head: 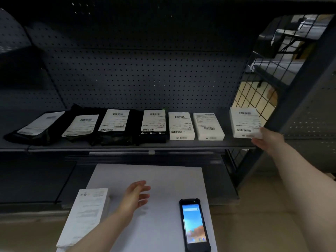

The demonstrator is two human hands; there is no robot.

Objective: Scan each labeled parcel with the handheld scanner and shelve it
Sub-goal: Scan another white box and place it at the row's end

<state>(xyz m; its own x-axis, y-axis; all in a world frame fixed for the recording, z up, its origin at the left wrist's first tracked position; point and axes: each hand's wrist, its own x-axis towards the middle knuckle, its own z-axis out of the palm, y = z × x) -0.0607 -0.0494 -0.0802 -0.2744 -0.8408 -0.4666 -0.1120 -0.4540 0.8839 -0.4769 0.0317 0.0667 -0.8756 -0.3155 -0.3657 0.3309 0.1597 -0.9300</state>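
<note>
Several labeled parcels lie in a row on the shelf [127, 147]: black bags on the left, white boxes on the right. My right hand [267, 139] holds the near right corner of the rightmost white box [244, 122], which rests on the shelf. The handheld scanner [194, 224] lies face up, screen lit, on the white board [154, 175] below. A white parcel with a paper label [87, 213] sits at the board's left edge. My left hand [136, 194] hovers open above the board between that parcel and the scanner.
A dark pegboard [145, 73] backs the shelf. A wire grid panel [254, 99] and a slanted metal upright [298, 84] close the shelf's right end. A lower dark shelf [36, 180] runs under the board.
</note>
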